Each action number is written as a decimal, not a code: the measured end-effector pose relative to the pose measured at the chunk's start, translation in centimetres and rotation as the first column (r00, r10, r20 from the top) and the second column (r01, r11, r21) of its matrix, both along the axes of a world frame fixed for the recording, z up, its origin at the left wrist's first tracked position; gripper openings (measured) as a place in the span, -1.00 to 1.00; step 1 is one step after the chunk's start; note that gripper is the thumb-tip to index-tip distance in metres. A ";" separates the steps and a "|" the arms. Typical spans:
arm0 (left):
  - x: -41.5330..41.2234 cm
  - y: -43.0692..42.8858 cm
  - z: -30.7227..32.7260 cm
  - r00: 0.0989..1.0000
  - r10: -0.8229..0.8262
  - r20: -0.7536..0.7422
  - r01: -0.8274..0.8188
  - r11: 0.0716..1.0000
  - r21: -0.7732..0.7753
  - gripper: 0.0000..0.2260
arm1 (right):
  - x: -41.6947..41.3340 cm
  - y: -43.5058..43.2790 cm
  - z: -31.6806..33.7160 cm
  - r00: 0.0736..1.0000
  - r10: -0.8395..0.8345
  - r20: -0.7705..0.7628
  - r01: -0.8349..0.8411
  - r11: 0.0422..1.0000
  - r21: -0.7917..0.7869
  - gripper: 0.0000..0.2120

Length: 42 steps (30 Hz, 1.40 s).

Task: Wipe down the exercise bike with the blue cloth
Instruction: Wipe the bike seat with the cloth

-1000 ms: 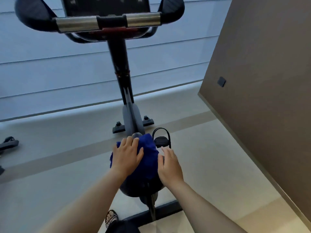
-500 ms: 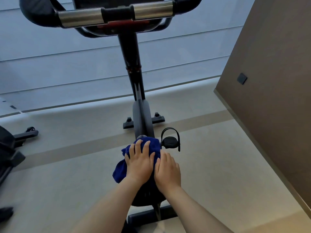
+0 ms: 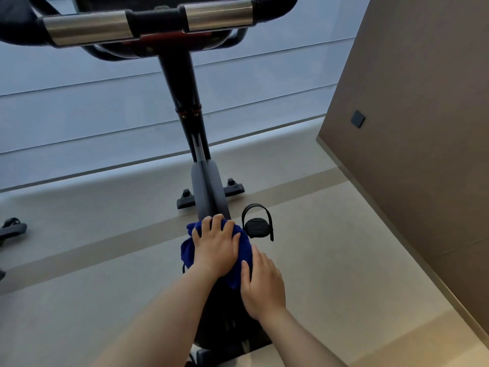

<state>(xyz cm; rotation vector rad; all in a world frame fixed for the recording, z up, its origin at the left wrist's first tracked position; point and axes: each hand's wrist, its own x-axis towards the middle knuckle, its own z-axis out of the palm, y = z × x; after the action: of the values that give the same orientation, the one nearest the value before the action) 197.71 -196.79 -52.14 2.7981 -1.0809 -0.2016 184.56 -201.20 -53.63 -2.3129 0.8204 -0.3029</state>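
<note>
Nearest to the viewer, the right hand [image 3: 262,284] lies flat and open on the dark seat [image 3: 230,308], its thumb touching the blue cloth [image 3: 244,249]; half a second ago it was level with the other hand, and now it sits lower. The left hand [image 3: 215,246] presses the cloth with spread fingers, palm down, not clenched, at the front end of the seat where the grey frame [image 3: 209,186] begins. The cloth hangs a little on the left side. Just right is the pedal [image 3: 256,227]. Farther up, the handlebar [image 3: 148,22] now looks closer.
</note>
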 end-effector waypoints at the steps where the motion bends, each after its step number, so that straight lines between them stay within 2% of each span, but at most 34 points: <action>1: 0.0 0.1 0.1 1.000 -0.001 -0.006 0.001 1.000 0.004 -0.68 | 0.0 0.0 0.1 1.000 0.004 -0.003 -0.004 1.000 -0.001 -0.53; 9: -2.8 2.6 0.3 0.994 0.082 -0.070 -0.085 0.996 -0.042 -0.70 | -0.4 0.4 0.6 0.998 0.039 -0.044 -0.040 0.999 -0.020 -0.71; 15: -3.1 2.2 0.0 0.993 0.109 -0.046 -0.111 0.993 -0.051 -0.70 | -0.6 0.5 0.5 0.998 0.053 -0.022 -0.053 0.998 -0.014 -0.68; 23: -1.8 1.1 -0.6 0.998 0.055 0.036 -0.053 0.997 -0.065 -0.72 | -0.1 0.1 0.3 0.998 0.045 -0.043 -0.046 0.998 -0.032 -0.71; 27: -1.0 0.3 -0.6 0.999 0.022 0.050 -0.019 0.998 -0.064 -0.74 | 0.0 0.1 0.4 0.999 0.029 -0.033 -0.030 0.999 -0.033 -0.66; 34: -1.3 0.9 -0.5 0.999 0.053 -0.013 -0.054 0.995 -0.087 -0.73 | -0.2 0.2 0.7 0.999 0.035 -0.037 -0.036 0.999 -0.012 -0.65; 38: -2.5 1.6 0.1 0.990 0.113 -0.079 -0.120 0.989 -0.091 -0.74 | -0.5 0.5 0.9 0.999 0.044 -0.031 -0.044 0.999 0.006 -0.70; 42: -3.7 2.2 0.0 0.982 0.169 -0.084 -0.178 0.978 -0.108 -0.78 | -0.7 0.5 1.1 0.998 0.054 -0.023 -0.054 0.998 0.022 -0.74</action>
<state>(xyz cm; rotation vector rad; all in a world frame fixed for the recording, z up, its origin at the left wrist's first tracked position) 194.04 -194.56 -52.15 2.7386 -0.7998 -0.2155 183.85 -200.65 -52.49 -2.3189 0.7679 -0.2423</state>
